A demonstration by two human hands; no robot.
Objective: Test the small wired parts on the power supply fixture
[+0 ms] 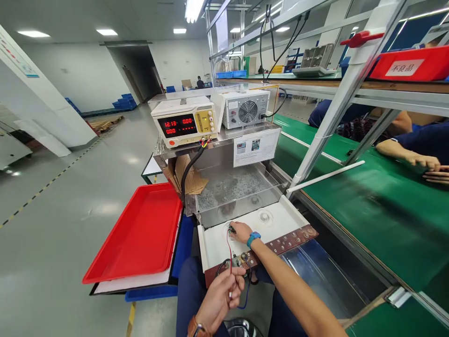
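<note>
My right hand (241, 232), a teal band on its wrist, pinches a small dark circuit board (231, 229) over the white tray (213, 255). From that board a thin red wire (229, 248) hangs down to my left hand (221, 296), whose fingers are closed on its lower end. A small white connector (230, 294) shows at that end. Between my hands runs a brown strip (277, 245) with several metal studs along the tray's front edge. Mounted on the strip is a small board (240, 260) with dark leads.
A power supply (185, 122) with red digits stands on a metal shelf, beside a grey fan unit (247, 110). To the left lies a red tray (140, 229). A slanted metal post (324, 126) and green conveyor (372, 206) are on the right, where co-workers' arms rest.
</note>
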